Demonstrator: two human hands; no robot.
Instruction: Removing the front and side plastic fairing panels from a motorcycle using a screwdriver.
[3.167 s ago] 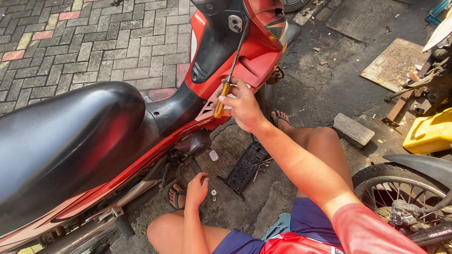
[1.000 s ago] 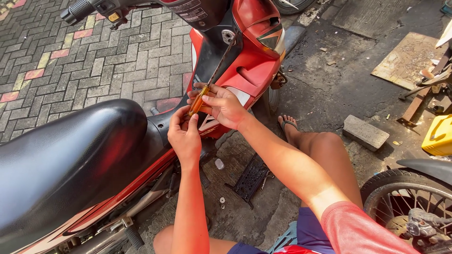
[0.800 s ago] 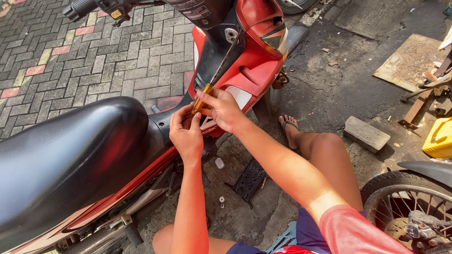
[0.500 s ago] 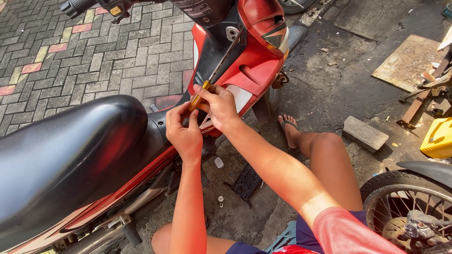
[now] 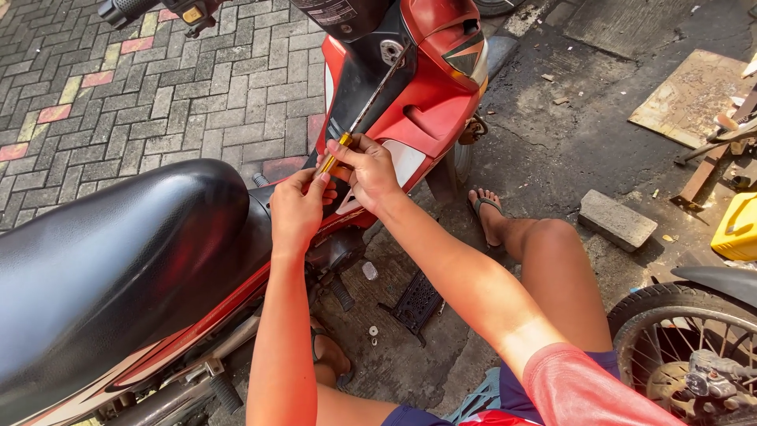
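While the person sits low on the ground beside a red motorbike (image 5: 426, 110), both hands meet at the yellow handle of a long screwdriver (image 5: 359, 122). That handle lies just in front of the black seat (image 5: 110, 268), against the red body panel, and the thin metal shaft slants up and to the right across the black inner panel toward the steering column. The right hand (image 5: 371, 173) is curled closed around the handle from the right side, thumb on top, so only a short yellow stretch shows above the knuckles. The left hand (image 5: 296, 209) is partly closed too, with its fingertips (image 5: 322, 180) pinched on the lower end of the handle; how firmly they grip cannot be told.

Below the hands, on the stained concrete floor (image 5: 552, 142), a small black ribbed plastic cover (image 5: 415, 302) lies near the footpeg, with two little pale washers (image 5: 373, 334) just beside it. A bare foot in a sandal (image 5: 487, 213) rests close to the front wheel. Farther right, a grey brick (image 5: 617, 219) sits well apart from the bike, and a flat board (image 5: 694, 95) lies toward the far right edge of the floor. A second wheel (image 5: 694, 347) fills the near right corner, with a yellow container (image 5: 737, 229) above it. Patterned paving bricks (image 5: 142, 95) cover the ground on the left.
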